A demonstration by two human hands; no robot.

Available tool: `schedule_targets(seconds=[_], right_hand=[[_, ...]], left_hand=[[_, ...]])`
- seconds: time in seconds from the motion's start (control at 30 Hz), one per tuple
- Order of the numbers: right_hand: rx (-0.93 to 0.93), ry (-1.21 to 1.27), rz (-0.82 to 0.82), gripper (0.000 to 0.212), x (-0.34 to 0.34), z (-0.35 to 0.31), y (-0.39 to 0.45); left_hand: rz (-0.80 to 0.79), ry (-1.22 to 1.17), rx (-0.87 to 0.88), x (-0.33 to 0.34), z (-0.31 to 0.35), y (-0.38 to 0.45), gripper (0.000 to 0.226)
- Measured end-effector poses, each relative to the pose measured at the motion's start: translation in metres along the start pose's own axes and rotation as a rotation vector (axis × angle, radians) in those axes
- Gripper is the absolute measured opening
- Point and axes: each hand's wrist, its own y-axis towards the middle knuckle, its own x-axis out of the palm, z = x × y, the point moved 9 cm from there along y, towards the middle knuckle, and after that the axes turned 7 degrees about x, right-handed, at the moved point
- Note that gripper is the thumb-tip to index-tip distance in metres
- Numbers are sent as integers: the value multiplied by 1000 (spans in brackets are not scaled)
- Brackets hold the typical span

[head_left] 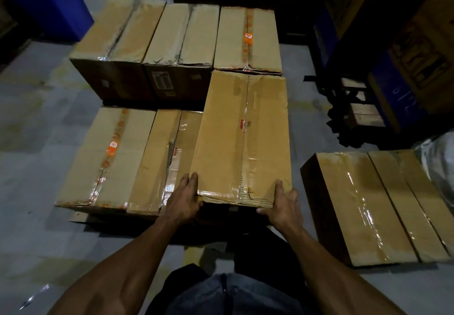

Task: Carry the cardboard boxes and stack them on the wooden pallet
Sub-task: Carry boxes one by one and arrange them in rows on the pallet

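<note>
Far left, top corner: a blue bin (pixel 52 2) on the grey concrete floor (pixel 36 108), well beyond the fingers. Next right, back row of three taped cardboard boxes: left back box (pixel 118 29), middle back box (pixel 183 32) with a shipping label on its near face, right back box (pixel 248 37) with orange-printed tape. Front row, nearer the hands: orange-tape box (pixel 108 157), and touching its right side a clear-tape box (pixel 157 162), which lies just left of the left fingers. A strip of the wooden pallet (pixel 81 216) shows under the front row's near edge. Left hand (pixel 184 200) grips the near left corner of the carried box (pixel 243 138), thumb on the top face, fingers curled down the side. The carried box sits above the front row's right slot, its left edge overlapping the clear-tape box, its far end reaching the right back box; whether it rests on anything I cannot tell. Right hand (pixel 282 204) grips the near right corner, thumb on top, fingers wrapped under the near edge. Right of the right fingers, well apart, two more taped boxes (pixel 378 206) lie side by side on the floor. Far right, dark stacked cartons (pixel 417 52), dim.
</note>
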Motion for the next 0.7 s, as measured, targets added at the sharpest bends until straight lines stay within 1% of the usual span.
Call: schedule_targets(seconds=[0.13,0.27,0.33,0.4,0.47,0.5,0.53,0.6,0.63,0.7], right_hand=[[1,-1,8,109,-2,-3,-2],[-7,-7,58,108,-2,-1,0],[-8,-22,37,112,0,2,3],[12,-29,-15,120,1,2,6],[26,-48,-78,132,0,-1,14],[24,-44,-111,138,0,-2,19],[15,-22,-134,144,-1,-3,24],[-13,74,-157,151,-2,-3,30],[-20,127,-163,153,-1,-1,33],[-41,229,-159,155,-2,1,39]], left_hand=[[11,2,-15,-1,-2,1,93],[17,-9,-11,2,-2,1,90],[-4,4,-2,6,-1,1,92],[-35,-18,5,6,0,3,96],[-54,-131,8,3,-2,6,98],[-47,-235,-4,0,-3,9,93],[-25,-359,-29,-3,-4,11,82],[16,-550,-96,-8,-3,20,63],[28,-612,-147,-7,-6,26,60],[45,-660,-228,-5,-10,40,61]])
